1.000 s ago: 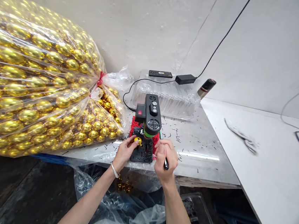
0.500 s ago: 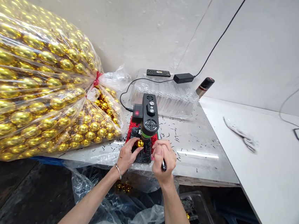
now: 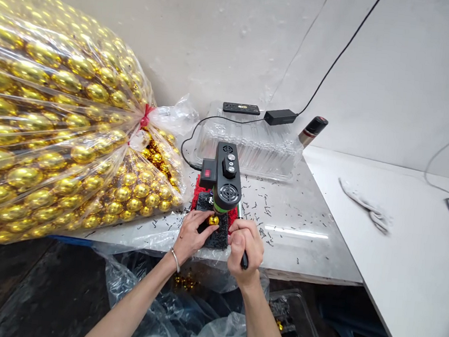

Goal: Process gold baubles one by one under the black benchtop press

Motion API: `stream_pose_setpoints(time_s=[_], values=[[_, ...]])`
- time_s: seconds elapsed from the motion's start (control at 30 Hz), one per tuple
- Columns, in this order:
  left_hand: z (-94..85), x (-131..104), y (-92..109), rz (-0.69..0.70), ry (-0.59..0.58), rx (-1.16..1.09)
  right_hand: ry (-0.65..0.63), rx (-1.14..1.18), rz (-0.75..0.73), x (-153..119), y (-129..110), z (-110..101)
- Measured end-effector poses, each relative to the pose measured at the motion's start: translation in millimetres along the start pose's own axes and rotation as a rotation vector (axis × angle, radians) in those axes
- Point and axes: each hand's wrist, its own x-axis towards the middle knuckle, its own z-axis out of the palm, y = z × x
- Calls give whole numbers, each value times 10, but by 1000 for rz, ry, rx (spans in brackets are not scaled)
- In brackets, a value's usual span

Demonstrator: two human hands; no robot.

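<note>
Gleaming just below the chuck of the mini drill press (image 3: 228,174), a gold ball (image 3: 213,220) is pinched by the left hand (image 3: 190,234), thumb and fingers narrowed to the ball's width; whether it is touched by the bit cannot be told. On that wrist, in front of the drill press, a pale bracelet (image 3: 175,259) is worn. To the right of the drill press, a black lever handle (image 3: 244,261) is gripped by the right hand (image 3: 247,245), its fingers curled closed around it. Dark shavings (image 3: 221,237) are heaped below the drill press and scattered over the metal tabletop (image 3: 303,255) to its right. To the left of the drill press, a large clear bag (image 3: 129,146) is filled with gold balls (image 3: 126,195) and cinched by a red tie (image 3: 145,116). Behind the drill press, a black power adapter (image 3: 280,117) is propped on a clear plastic tray (image 3: 250,147)
</note>
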Motion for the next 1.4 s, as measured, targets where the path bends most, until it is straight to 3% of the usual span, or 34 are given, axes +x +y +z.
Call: stream_pose_setpoints(time_s=[0.57,0.73,0.87,1.03,1.17,1.3,1.4], values=[[28,-4,-38,-19,-13,-5,155,2,-47,-320,291,244],[20,-10,-51,-17,-1,-14,72,-51,-110,-374,336,251],[28,3,-53,-51,15,-44,69,-27,-85,-216,199,163],[22,20,-43,-115,60,-116,62,36,84,254,-141,-13],[-146,-192,37,-73,117,-97,49,44,154,427,-238,-62],[-334,-614,178,155,-62,-19,57,63,131,347,-202,-27],[-398,-730,250,241,-107,36,88,66,116,281,-184,6]])
